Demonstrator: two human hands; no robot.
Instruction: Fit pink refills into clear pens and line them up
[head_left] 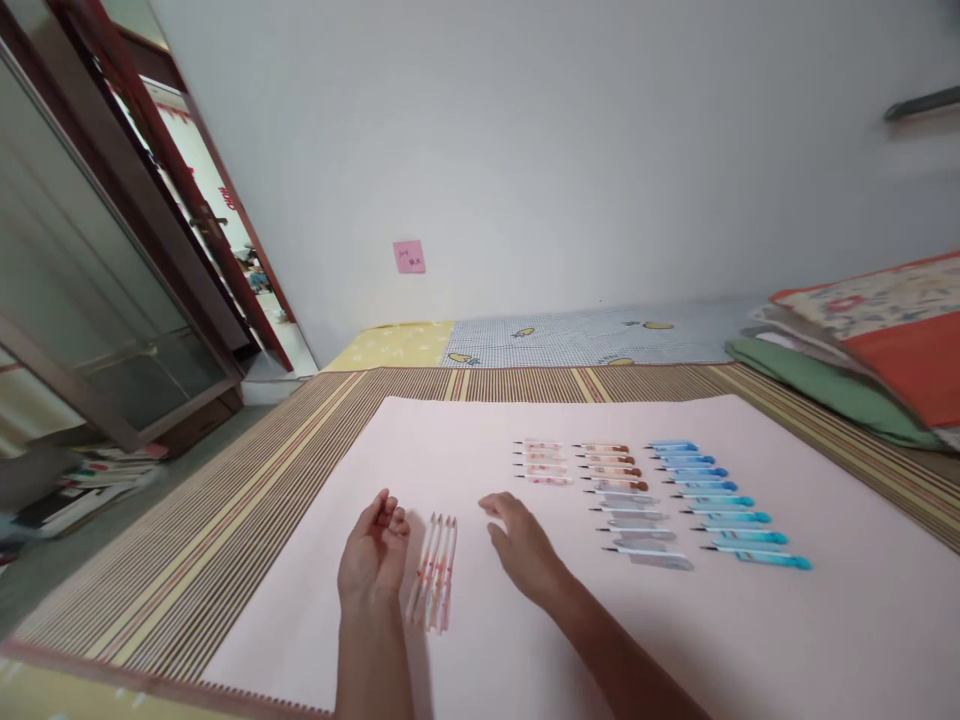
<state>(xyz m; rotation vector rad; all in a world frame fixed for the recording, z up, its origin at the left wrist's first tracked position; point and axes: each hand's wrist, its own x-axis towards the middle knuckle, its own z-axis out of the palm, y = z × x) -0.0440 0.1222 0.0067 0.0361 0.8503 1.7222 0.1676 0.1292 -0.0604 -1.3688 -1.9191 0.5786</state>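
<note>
My left hand (pixel 373 558) rests on a pale pink sheet (pixel 480 640), palm turned inward, fingers loosely curled and holding nothing. Just right of it lie several pink pens (pixel 435 572) side by side. My right hand (pixel 521 545) hovers palm down to the right of those pens, fingers spread, holding nothing. Farther right, pens lie in three columns: several pink ones (pixel 541 462), then brown (pixel 611 466) and grey ones (pixel 641 530), then a long column of blue and teal ones (pixel 720 505).
The pink sheet lies on a striped woven mat (pixel 225 500). Folded bedding and a green cushion (pixel 847 390) are stacked at the right. A glass-door cabinet (pixel 82 300) and a pile of books (pixel 82 485) stand at the left. A pink note (pixel 409 256) sticks to the wall.
</note>
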